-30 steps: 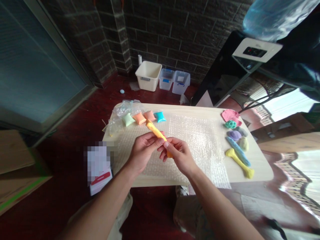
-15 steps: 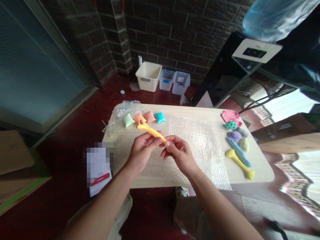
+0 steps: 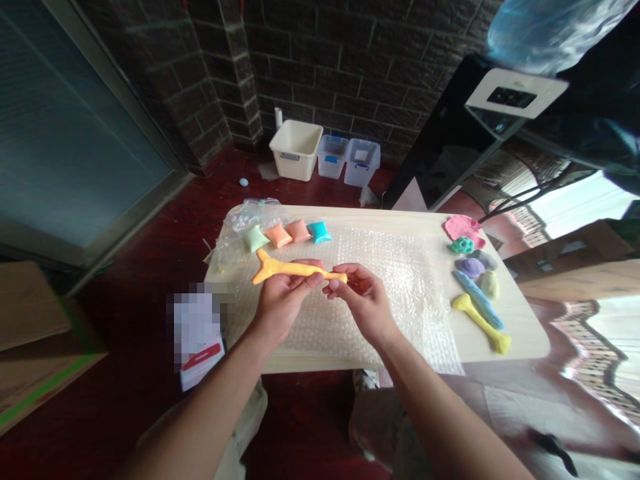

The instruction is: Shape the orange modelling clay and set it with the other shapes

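An orange-yellow piece of modelling clay (image 3: pixel 290 268), long and thin with a forked left end, is held up over the table. My left hand (image 3: pixel 284 293) is closed around its middle, thumb on top. At the narrow right end, my right hand (image 3: pixel 361 297) pinches the clay between thumb and fingers. Bubble wrap (image 3: pixel 390 287) lies on the table beneath both hands. Behind the forked end lie small clay packets: a pale green one (image 3: pixel 256 239), two orange ones (image 3: pixel 299 231) and a blue one (image 3: pixel 320 232).
On the table's right side lie shaped clay pieces: a pink one (image 3: pixel 461 228), a green one (image 3: pixel 462 245), a purple one (image 3: pixel 470 268), a blue roll (image 3: pixel 479 300) and a yellow bone shape (image 3: pixel 481 323). Clear plastic bags (image 3: pixel 235 230) lie back left. Bins (image 3: pixel 296 153) stand on the floor beyond.
The orange-yellow clay has turned from slanting to nearly level, and its forked end now shows plainly at the left. Both hands still hold it in about the same place.
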{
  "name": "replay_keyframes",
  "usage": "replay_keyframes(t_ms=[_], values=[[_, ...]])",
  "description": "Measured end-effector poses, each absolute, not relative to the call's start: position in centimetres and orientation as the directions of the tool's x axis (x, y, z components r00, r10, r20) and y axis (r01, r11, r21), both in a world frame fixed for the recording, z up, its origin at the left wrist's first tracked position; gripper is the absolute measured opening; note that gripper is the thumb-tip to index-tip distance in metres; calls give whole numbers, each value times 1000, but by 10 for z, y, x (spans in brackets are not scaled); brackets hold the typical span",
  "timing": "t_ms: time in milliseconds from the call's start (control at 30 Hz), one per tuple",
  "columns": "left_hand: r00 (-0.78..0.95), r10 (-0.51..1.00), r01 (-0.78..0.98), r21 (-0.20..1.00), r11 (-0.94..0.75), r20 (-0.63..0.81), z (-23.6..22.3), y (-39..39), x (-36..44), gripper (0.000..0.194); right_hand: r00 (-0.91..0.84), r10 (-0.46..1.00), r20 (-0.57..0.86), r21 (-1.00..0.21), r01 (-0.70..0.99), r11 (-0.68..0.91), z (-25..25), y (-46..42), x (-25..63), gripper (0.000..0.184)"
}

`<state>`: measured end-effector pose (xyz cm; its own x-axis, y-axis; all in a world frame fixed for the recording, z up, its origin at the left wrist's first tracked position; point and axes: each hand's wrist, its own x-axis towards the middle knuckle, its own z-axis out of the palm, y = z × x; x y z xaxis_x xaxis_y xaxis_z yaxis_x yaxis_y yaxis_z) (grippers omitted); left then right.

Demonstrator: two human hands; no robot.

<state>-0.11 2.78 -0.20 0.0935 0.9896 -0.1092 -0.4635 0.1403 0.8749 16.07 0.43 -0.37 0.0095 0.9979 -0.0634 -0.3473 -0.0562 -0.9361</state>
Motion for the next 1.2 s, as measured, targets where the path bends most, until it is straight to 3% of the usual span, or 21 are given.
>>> replay_keyframes(t_ms=[100, 233, 300, 400, 467, 567, 767, 1000, 1200], values=[[159, 982, -446, 880, 165, -103, 1, 25, -5, 33, -15, 999, -49, -935, -351, -51, 0, 7, 168, 26], [470, 874, -380, 866, 324, -121, 6, 21, -10, 52, -69, 995, -72, -897, -431, -95, 9, 13, 191, 21], [570, 808, -407, 804, 435, -149, 5, 22, -11, 54, -95, 993, -74, -886, -450, -109, 11, 14, 202, 23], [626, 752, -449, 694, 563, -206, 1, 28, -11, 42, -155, 985, -81, -884, -446, -143, 10, 15, 210, 30], [695, 675, -411, 634, 655, -247, -1, 31, -11, 37, -211, 974, -84, -884, -435, -171, 7, 14, 211, 33], [784, 554, -298, 613, 732, -280, 0, 30, -11, 47, -293, 954, -63, -904, -388, -179, 4, 14, 211, 30], [757, 549, -94, 773, 627, -354, 4, 21, -11, 41, -338, 941, -26, -967, -231, -110, 1, 17, 213, 28], [608, 749, -207, 858, 470, -264, -3, 22, -2, 46, -267, 963, -23, -962, -258, -95, 0, 15, 208, 39], [547, 818, -195, 923, 332, -179, -2, 20, 0, 47, -109, 993, -50, -973, -221, -73, -1, 15, 202, 28]])
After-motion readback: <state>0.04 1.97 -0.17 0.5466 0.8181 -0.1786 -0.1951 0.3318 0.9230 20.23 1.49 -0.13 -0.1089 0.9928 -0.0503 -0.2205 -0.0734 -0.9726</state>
